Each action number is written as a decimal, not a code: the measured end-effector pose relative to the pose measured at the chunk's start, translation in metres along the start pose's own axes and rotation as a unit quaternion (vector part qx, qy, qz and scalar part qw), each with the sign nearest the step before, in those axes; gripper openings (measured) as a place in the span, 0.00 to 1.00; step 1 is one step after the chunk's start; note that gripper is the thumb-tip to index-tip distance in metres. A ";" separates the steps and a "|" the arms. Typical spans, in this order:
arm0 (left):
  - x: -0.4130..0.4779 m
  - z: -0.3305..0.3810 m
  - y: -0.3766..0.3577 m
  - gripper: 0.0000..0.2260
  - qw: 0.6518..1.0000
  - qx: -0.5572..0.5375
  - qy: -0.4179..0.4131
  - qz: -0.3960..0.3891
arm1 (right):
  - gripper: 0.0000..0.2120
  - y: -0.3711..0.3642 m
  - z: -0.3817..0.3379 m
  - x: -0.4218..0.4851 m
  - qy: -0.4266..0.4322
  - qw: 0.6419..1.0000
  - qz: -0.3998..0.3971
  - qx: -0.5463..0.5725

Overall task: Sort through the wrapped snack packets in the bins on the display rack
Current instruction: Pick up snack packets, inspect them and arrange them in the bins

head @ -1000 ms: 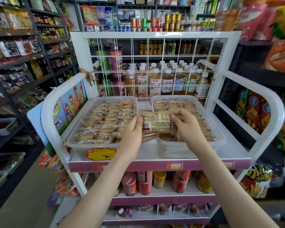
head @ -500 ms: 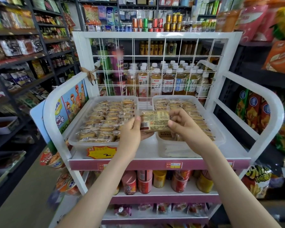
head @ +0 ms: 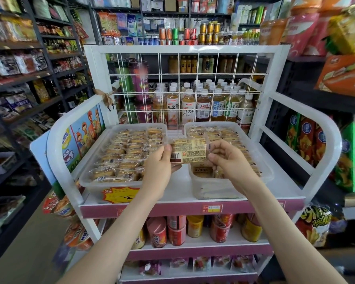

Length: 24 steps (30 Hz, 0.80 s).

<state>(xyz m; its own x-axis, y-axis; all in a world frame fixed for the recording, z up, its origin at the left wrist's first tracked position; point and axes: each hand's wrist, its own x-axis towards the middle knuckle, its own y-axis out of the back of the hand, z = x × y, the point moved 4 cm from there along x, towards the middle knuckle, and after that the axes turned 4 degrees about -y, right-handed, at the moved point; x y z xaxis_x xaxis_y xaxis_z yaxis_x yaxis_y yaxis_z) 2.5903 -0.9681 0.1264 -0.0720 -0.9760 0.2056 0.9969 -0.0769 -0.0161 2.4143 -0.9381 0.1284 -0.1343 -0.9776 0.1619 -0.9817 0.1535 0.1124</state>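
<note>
left bin (head: 94,182): 9 o'clock of packet, full, tidy rows.
left hand (head: 157,171): we pinch its left end.
packet (head: 190,150): lifted between bins, label up.
right hand (head: 230,160): pinching right end.
right bin (head: 213,189): 3 o'clock, front bare; we judge sorting midway.

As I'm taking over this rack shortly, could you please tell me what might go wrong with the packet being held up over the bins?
1. The left hand and right hand pinch the packet only by its ends, near the gap between the bins; a slip could drop it on the shelf.
2. The left bin and right bin hold similar-looking packets, so it may land in the wrong one.
</note>
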 end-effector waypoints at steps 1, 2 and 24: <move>0.000 0.001 0.000 0.13 1.000 0.005 -0.001 0.001 | 0.11 0.001 0.000 0.001 -0.001 1.000 0.005 0.001; 0.000 0.001 0.001 0.13 1.000 0.000 0.004 0.004 | 0.11 0.001 -0.001 0.001 -0.003 1.000 0.009 0.002; -0.006 0.035 -0.027 0.26 0.971 -0.110 0.066 -0.203 | 0.40 -0.004 -0.025 0.007 -0.023 0.961 -0.070 -0.267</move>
<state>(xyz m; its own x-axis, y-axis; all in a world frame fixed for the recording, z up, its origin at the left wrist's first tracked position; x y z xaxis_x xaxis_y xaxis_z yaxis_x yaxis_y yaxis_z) 2.5645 -0.9530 0.1603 -0.4746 -0.8731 0.1115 0.8563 -0.4873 -0.1711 2.4210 -0.9416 0.1531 -0.0240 -0.9975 0.0667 -0.7829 0.0603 0.6193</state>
